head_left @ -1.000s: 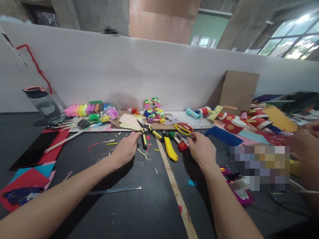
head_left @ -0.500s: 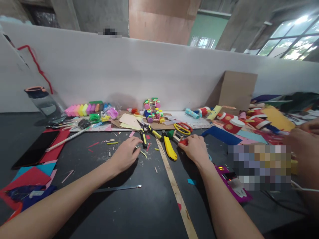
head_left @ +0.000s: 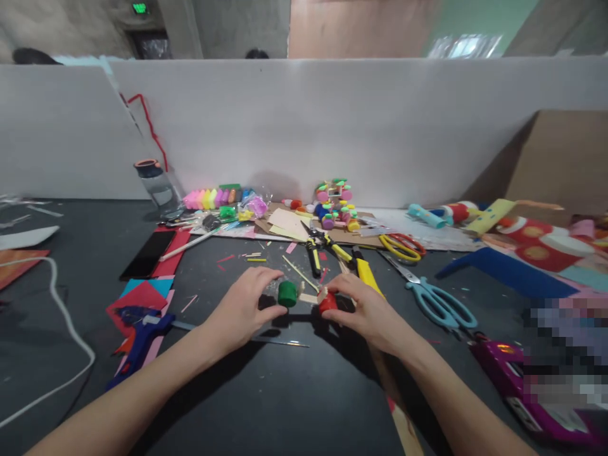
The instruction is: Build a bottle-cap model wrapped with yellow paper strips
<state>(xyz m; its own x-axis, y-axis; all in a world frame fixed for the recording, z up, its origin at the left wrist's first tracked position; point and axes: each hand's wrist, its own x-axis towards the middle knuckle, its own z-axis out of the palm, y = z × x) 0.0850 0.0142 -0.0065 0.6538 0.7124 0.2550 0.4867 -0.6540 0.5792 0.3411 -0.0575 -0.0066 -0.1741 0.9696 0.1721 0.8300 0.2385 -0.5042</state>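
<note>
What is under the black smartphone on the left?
A red sheet shows along the right side of the smartphone, apparently running beneath it. How far it extends underneath, and whether anything else lies there, is covered by the phone.

At the middle of the table [head_left: 285, 405], a stick-and-cylinder piece [head_left: 310, 298] is between the left hand [head_left: 242, 307] and the right hand [head_left: 365, 310], with pliers [head_left: 314, 251] beyond it and a model [head_left: 336, 212] farther back. At left lie a glue gun [head_left: 142, 342], near, then a phone [head_left: 148, 254] on paper [head_left: 167, 268], then a water bottle [head_left: 160, 193] before the partition [head_left: 380, 126]. Scissors [head_left: 420, 288] lie right of the right hand, a cardboard sheet [head_left: 565, 158] standing far right.
</note>
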